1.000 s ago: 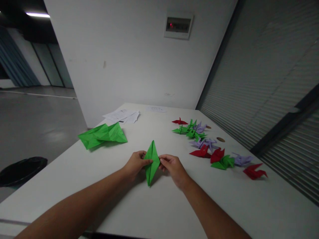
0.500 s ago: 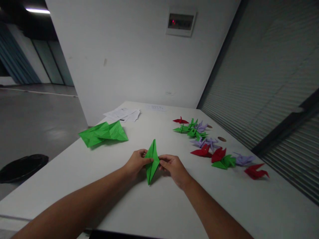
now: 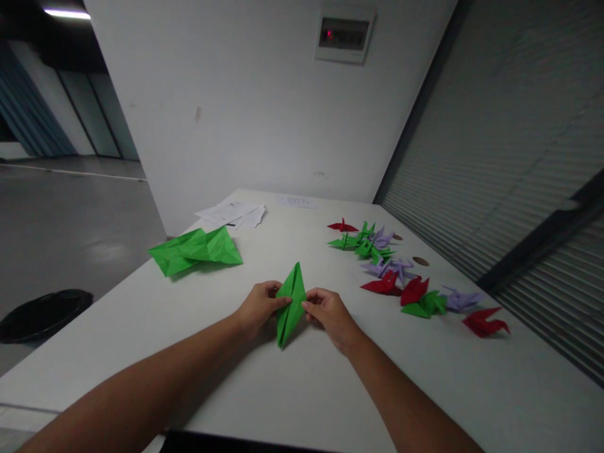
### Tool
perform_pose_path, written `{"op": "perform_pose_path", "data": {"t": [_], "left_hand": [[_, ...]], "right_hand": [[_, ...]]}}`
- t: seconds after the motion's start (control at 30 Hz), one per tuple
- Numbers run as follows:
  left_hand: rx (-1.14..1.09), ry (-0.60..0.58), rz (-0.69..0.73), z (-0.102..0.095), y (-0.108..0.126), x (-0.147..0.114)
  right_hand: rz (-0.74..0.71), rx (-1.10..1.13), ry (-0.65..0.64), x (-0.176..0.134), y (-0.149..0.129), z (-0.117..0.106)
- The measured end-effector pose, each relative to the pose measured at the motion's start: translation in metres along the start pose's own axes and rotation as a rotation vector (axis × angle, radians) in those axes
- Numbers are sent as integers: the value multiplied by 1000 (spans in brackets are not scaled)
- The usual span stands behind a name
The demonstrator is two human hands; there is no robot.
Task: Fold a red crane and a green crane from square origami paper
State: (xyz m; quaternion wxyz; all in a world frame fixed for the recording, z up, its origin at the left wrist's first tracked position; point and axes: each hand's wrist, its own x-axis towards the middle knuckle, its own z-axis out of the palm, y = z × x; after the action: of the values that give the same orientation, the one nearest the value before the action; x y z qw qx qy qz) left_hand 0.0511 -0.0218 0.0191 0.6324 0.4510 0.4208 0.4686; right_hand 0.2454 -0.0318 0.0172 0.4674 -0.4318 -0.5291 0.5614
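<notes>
A green folded paper [image 3: 293, 301], shaped like a long diamond with a slit down its middle, stands on a slant between my hands just over the white table. My left hand [image 3: 260, 306] grips its left edge, thumb on the front face and fingers behind. At the right corner my right hand [image 3: 329, 314] pinches the paper between thumb and forefinger. The fingertips behind the paper are hidden. Creased green paper sheets [image 3: 195, 250] lie to the left, beyond my left hand.
Several folded paper cranes in red [image 3: 485, 322], green [image 3: 427, 304] and purple [image 3: 461, 299] line the right side of the table [image 3: 302, 402]. White printed sheets [image 3: 233, 214] lie at the back left. A black-lined bin [image 3: 44, 316] stands on the floor at left.
The right side of the green folded paper has swung out to the right, so the diamond looks wider. My right hand has shifted slightly with it; my left hand keeps its grip.
</notes>
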Motion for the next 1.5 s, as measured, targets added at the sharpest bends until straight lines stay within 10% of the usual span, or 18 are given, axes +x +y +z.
{"op": "perform_pose_path", "data": {"t": [0.73,1.0,1.5], "left_hand": [[68,-119,28,-4,-1,-1],[86,-235,54,-3,1,-3],[162,-114,209,-2,-1,-2]], "right_hand": [[-40,-32,-95,-3,-1,-2],[-29,-40,51,-2,-1,-5],[-47,-88,66,0,-1,-5]]}}
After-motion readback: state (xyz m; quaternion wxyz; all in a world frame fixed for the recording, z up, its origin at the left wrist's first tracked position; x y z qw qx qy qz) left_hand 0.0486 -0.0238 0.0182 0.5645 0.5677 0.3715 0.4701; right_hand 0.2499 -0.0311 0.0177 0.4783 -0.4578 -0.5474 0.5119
